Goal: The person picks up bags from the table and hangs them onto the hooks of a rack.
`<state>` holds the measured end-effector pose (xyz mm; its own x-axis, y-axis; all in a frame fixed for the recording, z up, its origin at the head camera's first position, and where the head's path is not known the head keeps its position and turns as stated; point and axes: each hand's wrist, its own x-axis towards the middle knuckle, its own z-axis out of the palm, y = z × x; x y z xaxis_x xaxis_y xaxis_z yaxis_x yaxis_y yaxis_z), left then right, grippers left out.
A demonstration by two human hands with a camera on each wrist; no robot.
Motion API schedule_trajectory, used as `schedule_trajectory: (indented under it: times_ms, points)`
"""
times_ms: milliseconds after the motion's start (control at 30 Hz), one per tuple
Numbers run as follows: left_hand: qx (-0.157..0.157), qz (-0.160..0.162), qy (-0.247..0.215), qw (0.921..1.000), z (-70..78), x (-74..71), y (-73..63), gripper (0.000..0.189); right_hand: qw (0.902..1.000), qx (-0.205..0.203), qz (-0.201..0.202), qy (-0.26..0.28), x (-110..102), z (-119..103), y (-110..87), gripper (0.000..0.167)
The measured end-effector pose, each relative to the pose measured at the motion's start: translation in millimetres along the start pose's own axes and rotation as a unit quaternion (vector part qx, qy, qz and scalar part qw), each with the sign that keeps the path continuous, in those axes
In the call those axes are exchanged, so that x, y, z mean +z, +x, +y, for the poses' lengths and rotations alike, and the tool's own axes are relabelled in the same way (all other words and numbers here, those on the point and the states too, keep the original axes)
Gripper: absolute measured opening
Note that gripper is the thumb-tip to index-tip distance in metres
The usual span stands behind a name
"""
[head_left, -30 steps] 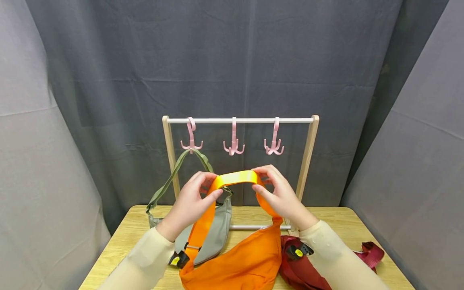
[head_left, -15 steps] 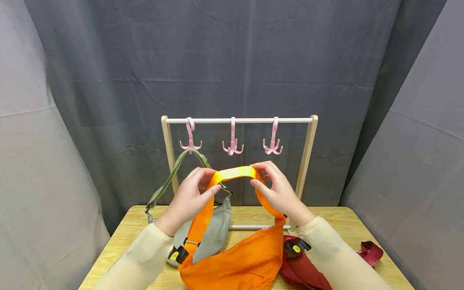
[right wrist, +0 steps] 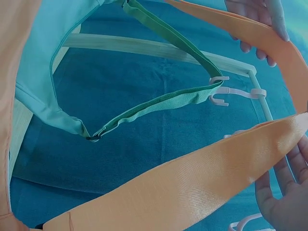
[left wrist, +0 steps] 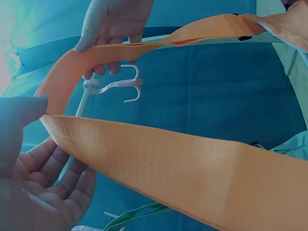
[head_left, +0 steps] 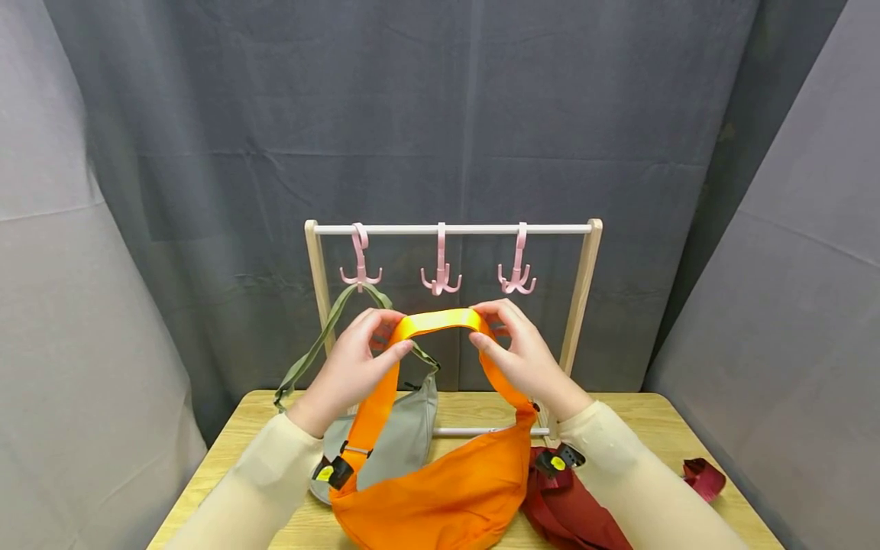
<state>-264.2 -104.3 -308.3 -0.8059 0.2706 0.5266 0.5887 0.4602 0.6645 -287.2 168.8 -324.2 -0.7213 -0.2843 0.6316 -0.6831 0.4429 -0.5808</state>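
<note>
In front of the rack [head_left: 481, 229], the left hand [head_left: 354, 359] and right hand [head_left: 519, 351] each pinch the strap [head_left: 440, 321] of the orange bag [head_left: 440, 489] between thumb and fingers, its body hanging below the rack's bar. A green bag [head_left: 406, 435] hangs from the pink hook [head_left: 360, 263] at the rack's left end; a red bag [head_left: 577, 508] lies before its right side.

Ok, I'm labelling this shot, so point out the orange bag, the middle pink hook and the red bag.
Orange bag [head_left: 436, 495]: head view, front of its body.
Middle pink hook [head_left: 441, 260]: head view, its stem.
Red bag [head_left: 579, 510]: head view, its body.
</note>
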Motion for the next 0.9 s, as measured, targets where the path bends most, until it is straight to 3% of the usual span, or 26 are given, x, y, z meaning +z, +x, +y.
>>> schedule_trajectory:
  times_ms: [267,533,900]
  points:
    - [-0.007,-0.005,-0.012,0.9999,-1.7,-5.8,8.2,0.036,0.9998,0.006,-0.007,0.015,-2,-4,9.5,0.034]
    - [-0.039,-0.025,-0.022,0.9987,-4.3,-9.5,14.4,0.036,0.9991,0.027,-0.017,0.027,-4,-2,15.2,0.034]
    - [-0.048,-0.027,-0.031,0.9980,-3.2,-11.9,24.4,0.035,0.9943,0.083,-0.033,0.058,-8,-2,22.7,0.037]
